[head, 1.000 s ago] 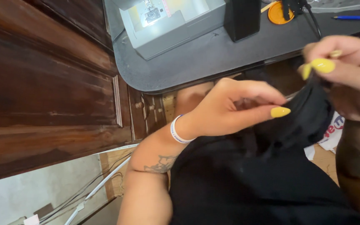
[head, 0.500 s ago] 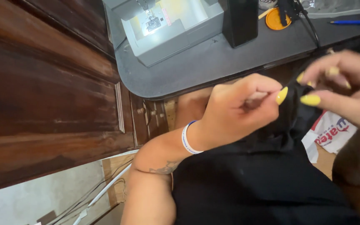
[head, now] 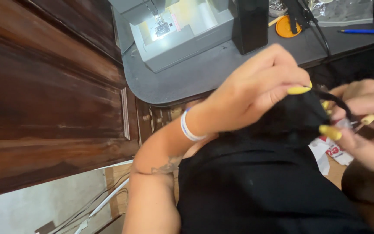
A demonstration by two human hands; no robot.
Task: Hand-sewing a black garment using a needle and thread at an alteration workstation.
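Black fabric (head: pixel 256 186) lies over my lap and rises to a bunched top between my hands. My left hand (head: pixel 249 93), with yellow nails and a white wristband, pinches the top of the fabric from the left. My right hand (head: pixel 364 128) grips the same bunched edge from the right, where a thin black strap (head: pixel 336 100) runs between the fingers. A small metal piece shows at my right fingertips; what it is I cannot tell.
A grey sewing machine (head: pixel 178 30) with its lamp on stands on the dark grey table (head: pixel 200 76). A black box (head: pixel 250 24), an orange disc (head: pixel 285 27) and a blue pen (head: pixel 364 31) lie on it. Dark wooden panelling (head: pixel 44 95) fills the left.
Both hands have lifted the bunched fabric higher and closer together. The view has tilted down, showing more of the sewing machine and table.
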